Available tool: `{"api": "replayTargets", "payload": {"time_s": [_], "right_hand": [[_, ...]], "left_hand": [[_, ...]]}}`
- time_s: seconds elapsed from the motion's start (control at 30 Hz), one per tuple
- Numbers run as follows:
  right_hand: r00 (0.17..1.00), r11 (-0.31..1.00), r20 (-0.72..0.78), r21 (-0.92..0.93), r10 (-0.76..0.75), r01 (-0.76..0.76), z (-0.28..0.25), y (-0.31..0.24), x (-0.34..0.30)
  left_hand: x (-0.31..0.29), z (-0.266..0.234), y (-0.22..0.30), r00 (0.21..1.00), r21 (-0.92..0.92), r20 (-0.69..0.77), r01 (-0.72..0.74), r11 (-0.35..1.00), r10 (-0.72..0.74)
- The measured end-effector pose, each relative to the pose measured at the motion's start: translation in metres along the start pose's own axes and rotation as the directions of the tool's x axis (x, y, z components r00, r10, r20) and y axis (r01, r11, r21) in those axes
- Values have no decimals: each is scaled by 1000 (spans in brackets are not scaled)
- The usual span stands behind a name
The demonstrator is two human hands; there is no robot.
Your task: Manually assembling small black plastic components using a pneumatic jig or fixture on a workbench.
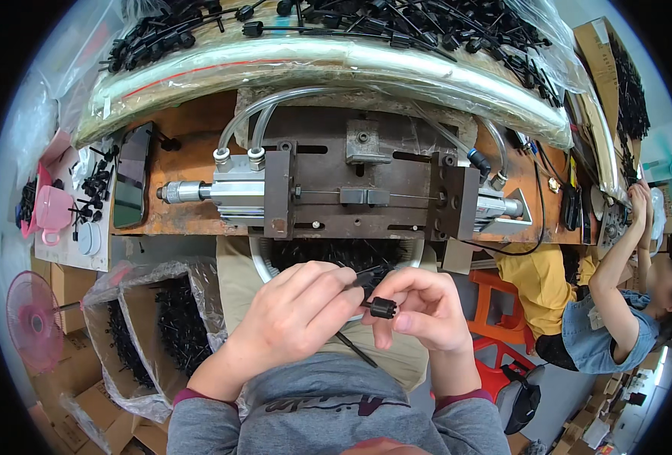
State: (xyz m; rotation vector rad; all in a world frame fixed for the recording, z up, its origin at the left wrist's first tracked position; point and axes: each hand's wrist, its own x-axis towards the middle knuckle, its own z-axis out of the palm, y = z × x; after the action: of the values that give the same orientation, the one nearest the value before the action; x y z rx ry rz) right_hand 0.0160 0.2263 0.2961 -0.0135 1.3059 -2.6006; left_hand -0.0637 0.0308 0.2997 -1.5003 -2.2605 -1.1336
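Note:
In front of my lap, both hands are close together. My right hand [433, 307] pinches a black plastic part with a ribbed, toothed round head [383, 307], its head between thumb and forefinger. My left hand [294, 315] is closed, palm down, with its fingertips beside that part. Dark plastic shows at its fingertips, but how much it grips is hidden. A thin black rod [357, 349] sticks out below the left fingers; whether it joins the ribbed part I cannot see. Beyond my hands, a round container [262, 262] with a pale rim holds many black pieces.
A metal clamping fixture [328, 152] with pneumatic cylinders [237, 197] and clear hoses stands on the wooden bench. Black parts heap behind it on plastic sheeting. A phone [131, 178] and pink cup [53, 208] lie left; a lined box [154, 334] of black parts stands below. A co-worker [612, 318] sits right.

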Motion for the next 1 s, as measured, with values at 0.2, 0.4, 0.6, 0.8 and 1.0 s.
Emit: {"api": "replayTargets", "payload": {"time_s": [0.2,0.4,0.6,0.8,1.0], "right_hand": [[993,983,-13,143,117,-114,0,1,-8],[988,961,-7,-231,-157,151,6,-8,-6],[915,729,147,-563,-376,391,6,-5,7],[869,548,74,-749,-489,372,17,10,18],[764,135,284,-891,-579,434,9,22,22]], "left_hand": [[-1,-1,-5,991,117,57,-128,985,121],[-3,-7,-6,992,-93,-114,43,995,-54],[-8,-14,3,908,-273,-167,332,903,-384],[-1,11,0,862,-343,-214,374,861,-460],[-4,4,3,836,-579,-171,342,740,-521]]}}
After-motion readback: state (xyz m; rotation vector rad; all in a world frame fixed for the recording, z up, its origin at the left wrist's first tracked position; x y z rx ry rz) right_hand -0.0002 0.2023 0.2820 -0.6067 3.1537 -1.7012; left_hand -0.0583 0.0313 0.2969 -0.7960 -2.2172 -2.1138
